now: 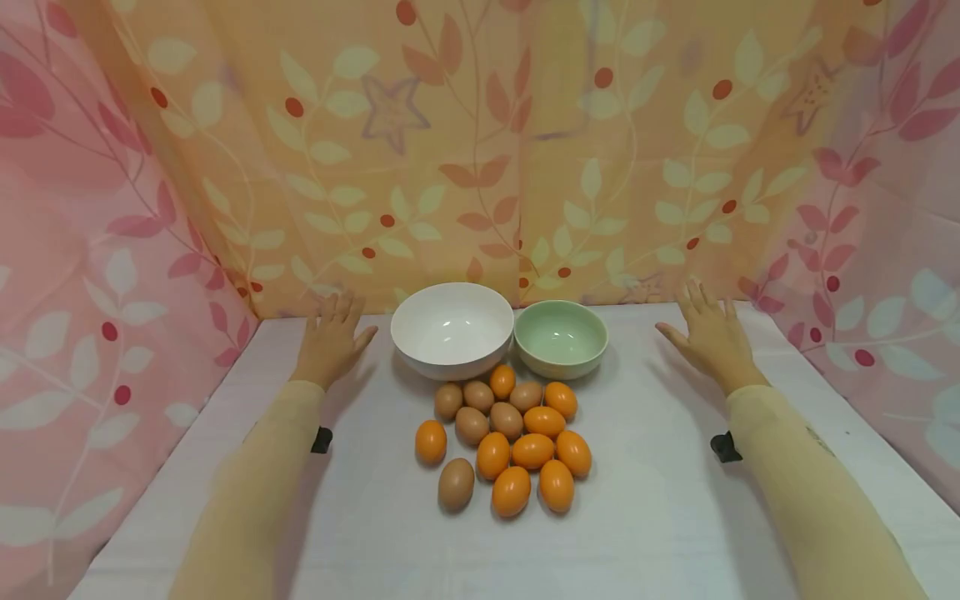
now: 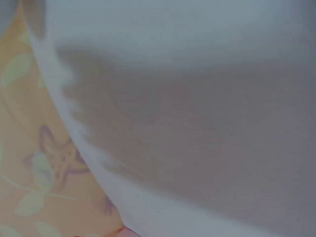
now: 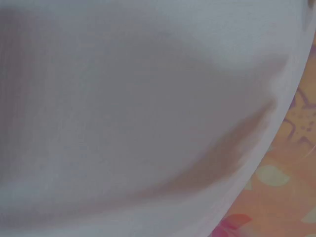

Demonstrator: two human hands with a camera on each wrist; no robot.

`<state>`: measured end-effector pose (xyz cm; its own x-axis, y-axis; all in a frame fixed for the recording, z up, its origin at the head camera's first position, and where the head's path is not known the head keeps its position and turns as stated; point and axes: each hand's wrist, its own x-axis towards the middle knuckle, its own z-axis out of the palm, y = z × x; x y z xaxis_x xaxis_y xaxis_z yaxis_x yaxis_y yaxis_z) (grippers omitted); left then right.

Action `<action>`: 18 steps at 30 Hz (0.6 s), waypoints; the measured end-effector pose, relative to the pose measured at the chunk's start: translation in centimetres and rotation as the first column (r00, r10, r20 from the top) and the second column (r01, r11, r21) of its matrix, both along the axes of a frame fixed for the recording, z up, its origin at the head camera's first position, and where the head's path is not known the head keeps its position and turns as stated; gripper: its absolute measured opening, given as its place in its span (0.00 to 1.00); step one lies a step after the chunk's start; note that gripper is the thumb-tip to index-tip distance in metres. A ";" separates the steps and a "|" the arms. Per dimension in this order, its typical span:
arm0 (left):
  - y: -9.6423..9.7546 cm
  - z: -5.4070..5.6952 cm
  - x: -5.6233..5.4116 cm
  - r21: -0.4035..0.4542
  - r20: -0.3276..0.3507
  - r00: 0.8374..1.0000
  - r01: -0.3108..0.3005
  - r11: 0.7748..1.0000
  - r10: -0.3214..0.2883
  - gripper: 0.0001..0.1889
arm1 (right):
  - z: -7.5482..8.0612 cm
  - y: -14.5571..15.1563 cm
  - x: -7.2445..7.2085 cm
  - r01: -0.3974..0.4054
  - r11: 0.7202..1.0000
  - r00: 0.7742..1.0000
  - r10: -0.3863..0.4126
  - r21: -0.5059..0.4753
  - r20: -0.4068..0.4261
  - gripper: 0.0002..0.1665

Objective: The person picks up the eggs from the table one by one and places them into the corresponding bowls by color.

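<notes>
My left hand [image 1: 328, 346] is held over the table left of a white bowl [image 1: 452, 367], fingers spread and holding nothing. On the other side my right hand [image 1: 712, 340] is likewise spread and bare, to the right of a smaller pale green bowl [image 1: 561, 363]. The two bowls stand side by side, their insides bare. In front of them lie several brown eggs [image 1: 456, 484] and several glossy orange egg-shaped pieces [image 1: 512, 491], grouped loosely together. Both wrist views show mostly hand shadows on white cloth, with neither bowls nor eggs recognisable.
A white cloth [image 1: 390, 550] covers the table. Along its back edge hangs an orange leaf-patterned curtain [image 1: 480, 150], with pink patterned cloth [image 1: 52, 275] at the left side and matching pink cloth [image 1: 900, 275] at the right.
</notes>
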<state>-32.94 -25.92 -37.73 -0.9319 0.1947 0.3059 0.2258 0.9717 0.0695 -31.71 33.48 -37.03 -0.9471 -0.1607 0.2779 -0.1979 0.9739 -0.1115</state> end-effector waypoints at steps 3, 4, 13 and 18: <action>0.3 0.3 -0.1 0.021 0.012 1.000 -0.005 1.000 0.004 0.36 | 0.0 -0.3 -0.2 -0.005 1.000 1.000 0.005 -0.027 0.011 0.51; 0.4 0.3 -0.1 0.027 0.016 1.000 -0.006 1.000 0.006 0.36 | 0.0 -0.3 -0.2 -0.004 0.999 1.000 0.005 -0.039 0.019 0.52; 0.3 0.4 -0.3 0.040 0.056 0.998 -0.004 0.999 0.002 0.38 | 0.5 -1.8 -0.4 -0.048 0.995 0.996 0.054 -0.085 0.076 0.53; 0.5 0.7 -0.1 0.061 0.079 0.997 0.007 0.998 -0.012 0.39 | 0.8 -2.7 -0.1 -0.081 0.994 0.995 0.086 -0.077 0.056 0.52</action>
